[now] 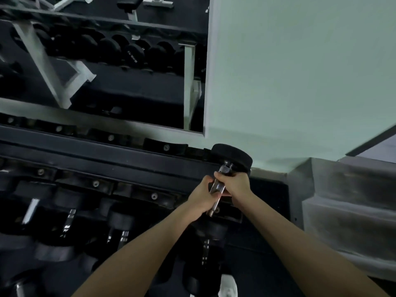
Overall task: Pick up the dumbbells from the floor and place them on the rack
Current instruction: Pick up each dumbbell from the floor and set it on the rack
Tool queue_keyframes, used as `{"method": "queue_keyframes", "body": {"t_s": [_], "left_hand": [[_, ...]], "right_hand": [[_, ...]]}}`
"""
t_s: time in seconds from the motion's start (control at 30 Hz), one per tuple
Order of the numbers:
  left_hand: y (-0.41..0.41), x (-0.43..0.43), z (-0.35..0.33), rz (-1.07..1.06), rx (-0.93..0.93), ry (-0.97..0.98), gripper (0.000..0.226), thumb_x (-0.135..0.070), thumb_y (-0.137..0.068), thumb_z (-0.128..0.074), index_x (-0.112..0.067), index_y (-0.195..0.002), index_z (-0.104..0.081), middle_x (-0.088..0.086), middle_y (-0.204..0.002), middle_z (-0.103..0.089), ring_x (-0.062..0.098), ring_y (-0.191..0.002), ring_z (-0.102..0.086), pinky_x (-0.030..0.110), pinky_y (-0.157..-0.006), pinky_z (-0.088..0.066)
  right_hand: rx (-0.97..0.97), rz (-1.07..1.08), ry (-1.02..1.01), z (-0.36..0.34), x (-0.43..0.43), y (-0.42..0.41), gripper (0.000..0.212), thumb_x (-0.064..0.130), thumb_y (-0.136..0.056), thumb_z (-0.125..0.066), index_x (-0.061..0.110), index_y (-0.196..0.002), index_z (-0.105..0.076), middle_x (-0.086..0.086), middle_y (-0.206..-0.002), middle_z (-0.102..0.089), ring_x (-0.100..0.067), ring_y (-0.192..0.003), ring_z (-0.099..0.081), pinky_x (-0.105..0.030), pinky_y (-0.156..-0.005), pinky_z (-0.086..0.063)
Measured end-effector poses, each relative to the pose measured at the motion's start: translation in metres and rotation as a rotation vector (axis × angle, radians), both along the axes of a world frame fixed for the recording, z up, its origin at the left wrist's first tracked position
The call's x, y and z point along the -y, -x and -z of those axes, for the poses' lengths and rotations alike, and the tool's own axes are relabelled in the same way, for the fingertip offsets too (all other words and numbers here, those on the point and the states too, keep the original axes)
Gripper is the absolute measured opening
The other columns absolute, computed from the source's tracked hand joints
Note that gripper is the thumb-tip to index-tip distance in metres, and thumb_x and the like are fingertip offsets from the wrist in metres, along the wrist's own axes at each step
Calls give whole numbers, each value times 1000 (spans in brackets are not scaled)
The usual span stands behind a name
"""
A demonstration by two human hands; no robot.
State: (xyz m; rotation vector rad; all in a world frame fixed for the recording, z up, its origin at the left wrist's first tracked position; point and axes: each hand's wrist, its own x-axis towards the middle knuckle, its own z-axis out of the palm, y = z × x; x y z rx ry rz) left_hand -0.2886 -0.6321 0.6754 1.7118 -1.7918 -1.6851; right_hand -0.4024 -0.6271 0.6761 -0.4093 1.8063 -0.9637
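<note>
Two hands are closed round the steel handle of one dumbbell (232, 155) — left hand (200, 197) lower, right hand (234, 185) nearer the black head. The dumbbell is held tilted over the right end of the rack (128, 159) — other dumbbells (120, 221) are stored there.

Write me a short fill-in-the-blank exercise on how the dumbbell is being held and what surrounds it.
1. The raised dumbbell is held by ____ hands on its metal handle.
2. Of the left hand and the right hand, the one nearer the dumbbell's far head is the ____.
3. The mirror above the rack reflects a row of black ____.
4. The wall beside the mirror is pale ____.

Missing words: both; right; dumbbells; green.
</note>
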Motion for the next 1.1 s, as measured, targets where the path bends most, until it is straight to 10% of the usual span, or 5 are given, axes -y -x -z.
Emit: {"method": "queue_keyframes", "body": {"t_s": [0.43, 0.73, 1.1], "left_hand": [[24, 33, 25, 51, -23, -96, 42, -20, -91, -55, -18, -129, -39, 12, -119, -60, 26, -108, -60, 39, -91, -49], [28, 22, 31, 55, -49, -148, 47, -17, -92, -54, -18, -134, -32, 14, -116, -61, 18, -88, -57, 26, -70, -46], [31, 11, 20, -45, 54, -48, 53, -30, -88, -61, -10, -132, -40, 8, -116, -61, 23, -105, -60, 33, -87, -47]], "right_hand": [[50, 3, -32, 27, 30, 31, 16, 9, -73, -79, 7, -82, -65, -17, -87, -71, -31, -80, -71, -47, -71, -60], [82, -22, -22, 23, 18, 35, 13, 6, -77, -75, 7, -86, -65, -9, -82, -69, -22, -76, -69, -35, -65, -59], [-229, -268, -81, 8, -1, 30, 24, 29, -82, -68, 6, -89, -67, -11, -90, -70, -26, -84, -67, -46, -84, -57]]}}
